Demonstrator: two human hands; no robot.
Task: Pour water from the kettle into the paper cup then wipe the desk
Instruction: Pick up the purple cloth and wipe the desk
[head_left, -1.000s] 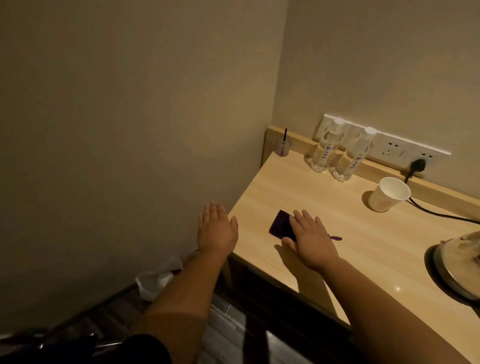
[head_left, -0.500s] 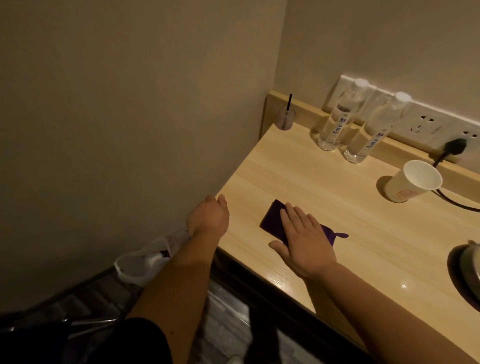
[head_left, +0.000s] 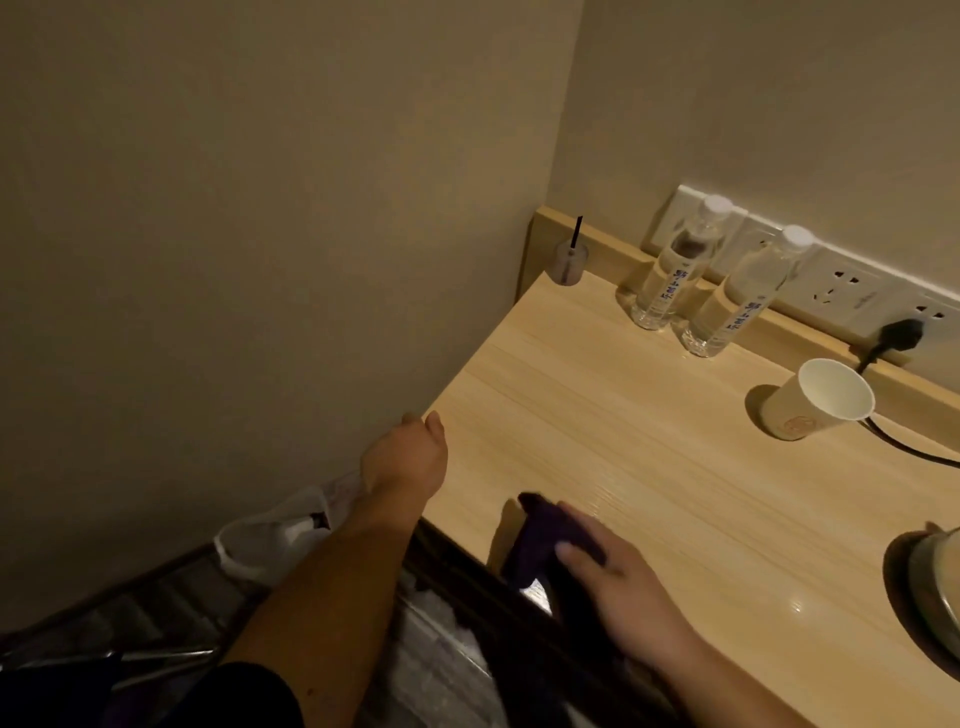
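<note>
Head view: our left hand (head_left: 408, 457) hangs loosely curled and empty off the desk's (head_left: 649, 441) left edge; our right hand (head_left: 618, 582) presses flat on the cloth (head_left: 540, 540) at the front edge. Farther right the cup (head_left: 815, 400) stands upright, and the kettle (head_left: 940, 577) is cut off.

White paper cup (head_left: 818, 400) with a faint reddish print on the side, standing upright and open-mouthed on the light wooden desk (head_left: 623, 431) at about 2 o'clock, close to the raised back ledge; inside not clear enough to tell water. Metallic kettle (head_left: 937, 587) only partly in view at 4 o'clock, cut by the right edge. Dark purple cloth (head_left: 540, 545) bunched at the near desk edge at about 6 o'clock, partly hanging over it, blurred.
</note>
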